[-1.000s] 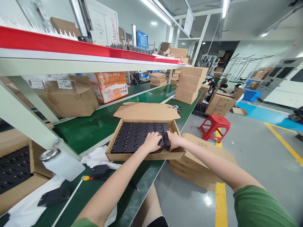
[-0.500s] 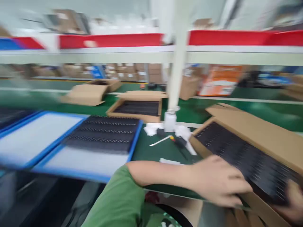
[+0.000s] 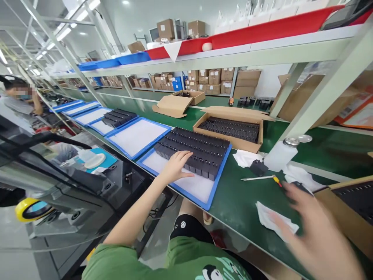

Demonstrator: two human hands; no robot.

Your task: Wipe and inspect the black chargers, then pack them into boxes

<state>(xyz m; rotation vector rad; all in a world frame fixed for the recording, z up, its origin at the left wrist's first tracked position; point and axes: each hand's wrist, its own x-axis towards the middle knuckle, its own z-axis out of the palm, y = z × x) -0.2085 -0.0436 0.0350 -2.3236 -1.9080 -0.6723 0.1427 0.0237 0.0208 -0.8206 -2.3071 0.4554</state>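
Observation:
My left hand [image 3: 177, 167] is at the front row of black blocks with small metal pins [image 3: 198, 149], which look like power adapters. Its fingers are over the row and its thumb is apart; I cannot tell whether the fingertips touch the blocks. These blocks stand in rows in a blue-rimmed tray [image 3: 208, 200] lined with white foam. My right hand [image 3: 316, 233], blurred by motion, is over the green table with thumb and fingers apart, holding nothing visible. Beneath it lies a white cloth [image 3: 274, 217]. Beside it is a cardboard box [image 3: 339, 204] of black blocks.
A cutter blade tool [image 3: 258, 178], a loose black block [image 3: 258, 168] and a metal-capped bottle [image 3: 281, 155] lie or stand nearby. An open carton [image 3: 230, 140] of black blocks stands behind the tray. More foam-lined trays [image 3: 136, 138] extend left. A shelf post [image 3: 326, 83] rises at right.
The view has swung left. My left hand has left the cardboard box at the right and is now at the tray's blocks. My right hand is away from the box's blocks, over the table.

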